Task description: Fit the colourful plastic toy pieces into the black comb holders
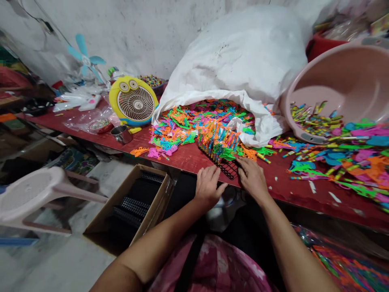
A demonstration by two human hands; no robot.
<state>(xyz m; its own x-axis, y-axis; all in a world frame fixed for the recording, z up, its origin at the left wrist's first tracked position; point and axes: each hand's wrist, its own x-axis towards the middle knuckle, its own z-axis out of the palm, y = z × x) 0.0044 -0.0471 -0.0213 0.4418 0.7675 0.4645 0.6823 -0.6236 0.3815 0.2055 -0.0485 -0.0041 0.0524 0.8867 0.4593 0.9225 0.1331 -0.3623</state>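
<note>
A black grid rack [228, 168] lies at the red table's front edge, its far part filled with upright colourful plastic pieces [217, 140]. My left hand [209, 184] rests at the rack's near left side, thumb spread from the fingers, holding nothing visible. At the rack's right side is my right hand [251, 176], its fingertips touching or close to the rack's edge; whether it grips the rack cannot be made out. Behind the rack, loose orange, green, pink and blue pieces [179, 125] spill from a large white sack [243, 52].
A pink tub [291, 97] with small coloured tubes lies tipped at right, beside a pile of pieces [361, 162]. To the left stand a yellow fan [136, 101] and a metal cup [121, 134]. Below are a cardboard box [167, 190] of black racks and a stool [57, 182].
</note>
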